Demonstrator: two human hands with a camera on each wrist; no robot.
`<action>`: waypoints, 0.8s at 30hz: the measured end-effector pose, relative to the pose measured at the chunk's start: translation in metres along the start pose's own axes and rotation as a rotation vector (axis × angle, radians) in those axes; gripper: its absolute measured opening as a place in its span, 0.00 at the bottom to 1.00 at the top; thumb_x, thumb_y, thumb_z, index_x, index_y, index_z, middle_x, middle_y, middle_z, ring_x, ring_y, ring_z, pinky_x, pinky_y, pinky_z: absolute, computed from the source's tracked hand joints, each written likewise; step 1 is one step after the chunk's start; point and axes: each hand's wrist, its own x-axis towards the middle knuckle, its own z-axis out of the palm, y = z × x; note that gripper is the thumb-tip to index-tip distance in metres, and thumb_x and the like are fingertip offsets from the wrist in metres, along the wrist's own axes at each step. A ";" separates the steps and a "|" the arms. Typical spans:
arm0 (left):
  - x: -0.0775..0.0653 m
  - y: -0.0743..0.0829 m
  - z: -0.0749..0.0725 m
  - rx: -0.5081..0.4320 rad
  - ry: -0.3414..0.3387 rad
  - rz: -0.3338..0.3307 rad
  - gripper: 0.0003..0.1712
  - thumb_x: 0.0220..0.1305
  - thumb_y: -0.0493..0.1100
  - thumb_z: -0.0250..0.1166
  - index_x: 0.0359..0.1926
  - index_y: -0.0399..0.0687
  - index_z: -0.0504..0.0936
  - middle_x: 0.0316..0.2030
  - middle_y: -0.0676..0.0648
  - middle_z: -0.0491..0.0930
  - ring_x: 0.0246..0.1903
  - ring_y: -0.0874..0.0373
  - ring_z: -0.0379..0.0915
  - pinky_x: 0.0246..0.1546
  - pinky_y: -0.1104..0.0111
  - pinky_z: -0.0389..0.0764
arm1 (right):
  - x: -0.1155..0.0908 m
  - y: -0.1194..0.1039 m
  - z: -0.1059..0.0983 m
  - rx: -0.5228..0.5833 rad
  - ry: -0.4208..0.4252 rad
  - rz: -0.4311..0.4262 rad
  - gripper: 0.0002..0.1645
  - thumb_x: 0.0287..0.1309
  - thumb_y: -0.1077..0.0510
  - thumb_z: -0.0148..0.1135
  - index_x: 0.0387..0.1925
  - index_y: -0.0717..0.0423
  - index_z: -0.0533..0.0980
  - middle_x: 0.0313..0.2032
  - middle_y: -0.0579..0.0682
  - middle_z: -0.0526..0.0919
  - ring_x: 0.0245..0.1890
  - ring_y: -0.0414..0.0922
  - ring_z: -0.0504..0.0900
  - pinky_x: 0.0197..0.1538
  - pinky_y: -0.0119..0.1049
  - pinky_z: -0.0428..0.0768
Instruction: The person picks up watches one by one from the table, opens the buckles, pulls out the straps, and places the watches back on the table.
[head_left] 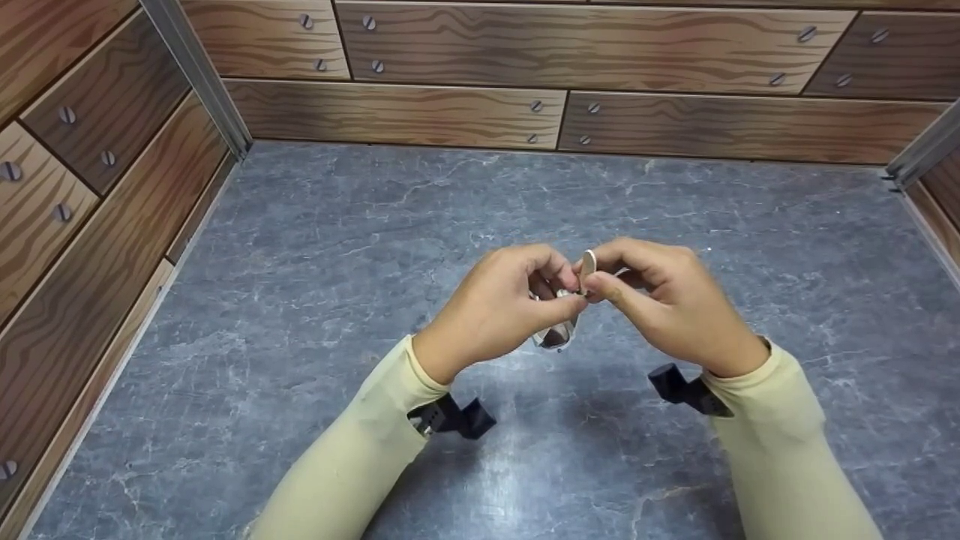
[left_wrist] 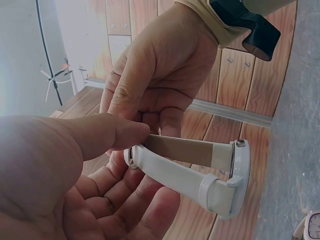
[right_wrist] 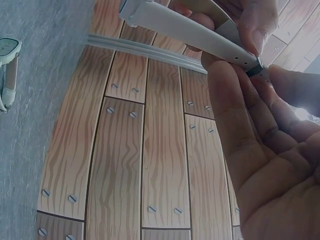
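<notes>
Here, the left hand [head_left: 504, 300] and right hand [head_left: 671, 300] each pinch, grip nearly closed, a looped wristwatch with tan-lined white strap [left_wrist: 177, 179]; in the head view it hangs at the left hand's four o'clock, above the blue-grey marbled surface [head_left: 360, 247].

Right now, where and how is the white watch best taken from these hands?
I would pinch the white watch by its case, probably from below: the case hangs free at the bottom, while the left hand and right hand hold the buckle end.
</notes>
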 end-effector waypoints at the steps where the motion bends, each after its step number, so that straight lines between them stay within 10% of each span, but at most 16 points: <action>1: 0.000 0.000 0.000 -0.002 0.000 -0.002 0.06 0.66 0.42 0.72 0.37 0.48 0.83 0.33 0.54 0.84 0.33 0.63 0.81 0.36 0.71 0.81 | 0.000 0.000 0.000 0.007 -0.001 0.001 0.10 0.67 0.72 0.63 0.43 0.57 0.84 0.37 0.47 0.87 0.33 0.40 0.86 0.36 0.27 0.83; 24: 0.001 -0.002 0.000 -0.073 -0.009 0.033 0.06 0.65 0.39 0.72 0.36 0.46 0.81 0.30 0.53 0.81 0.29 0.64 0.77 0.29 0.73 0.77 | 0.001 0.001 0.000 0.115 -0.016 -0.002 0.11 0.68 0.75 0.58 0.42 0.59 0.82 0.36 0.51 0.86 0.34 0.43 0.86 0.38 0.31 0.86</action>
